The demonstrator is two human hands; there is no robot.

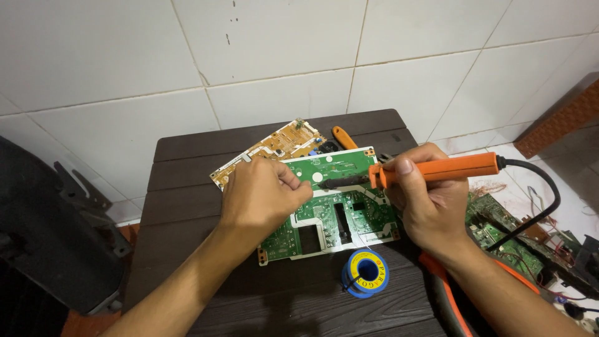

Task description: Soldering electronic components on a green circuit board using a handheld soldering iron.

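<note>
Tiles [281, 43] of white fill the floor beneath a dark slatted counter [187, 206], and on that counter we see a green board [324, 228] lying flat, partly over a tan board [274, 148] behind it. Our right hand [424, 200] is clamped around the orange iron [449, 167], whose long axis runs nearly level across the view, handle to the right and dark tip pointing left over the upper middle of the green board. A black cord [540, 206] loops off the handle's right end. Our left hand [265, 193] rests on the board's left part, fingers pinched together just beside the tip; we cannot tell whether anything sits between them. So the tip lies directly right of the left hand, close but not plainly touching. Nearer us, just off the board's front edge, stands a blue solder spool [365, 273]. An orange-handled tool [344, 137] lies behind the boards, and more green boards [499, 234] crowd the floor at right.
</note>
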